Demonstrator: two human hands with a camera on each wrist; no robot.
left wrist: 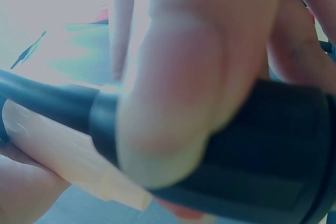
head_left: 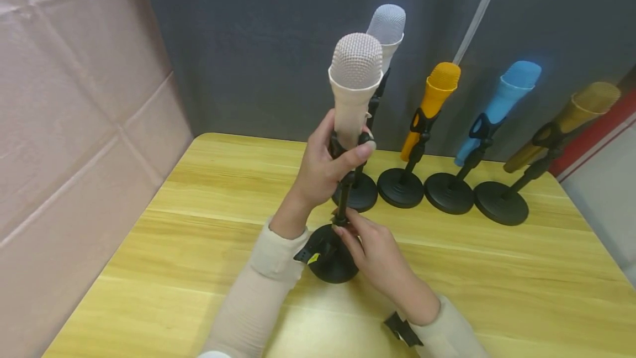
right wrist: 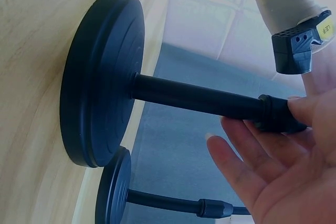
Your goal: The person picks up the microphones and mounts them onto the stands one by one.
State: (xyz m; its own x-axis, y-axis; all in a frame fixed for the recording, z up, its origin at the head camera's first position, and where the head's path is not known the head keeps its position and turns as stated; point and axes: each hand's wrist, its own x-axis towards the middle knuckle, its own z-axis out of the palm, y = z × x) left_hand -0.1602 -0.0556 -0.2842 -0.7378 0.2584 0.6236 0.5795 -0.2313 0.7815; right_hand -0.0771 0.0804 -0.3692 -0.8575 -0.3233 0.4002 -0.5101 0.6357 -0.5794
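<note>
A white microphone (head_left: 355, 65) with a mesh head stands nearly upright in the clip of a black desk stand. My left hand (head_left: 323, 164) grips the microphone's lower handle and the clip, thumb across the front. Lower down, my right hand (head_left: 380, 250) pinches the collar (right wrist: 278, 114) on the stand's pole (right wrist: 194, 95) between thumb and fingers. Below both hands is the round black base (head_left: 333, 269), at the tabletop. In the left wrist view, a blurred fingertip (left wrist: 163, 135) presses on a black part of the stand, beside the pale microphone handle (left wrist: 68, 153).
Behind, a second white microphone (head_left: 387, 24), an orange one (head_left: 442, 82), a blue one (head_left: 514, 84) and a gold one (head_left: 586, 106) stand in a row on black stands. A dark grey panel (head_left: 278, 43) backs the wood-patterned table (head_left: 199, 198); pinkish cloth (head_left: 84, 98) hangs at left.
</note>
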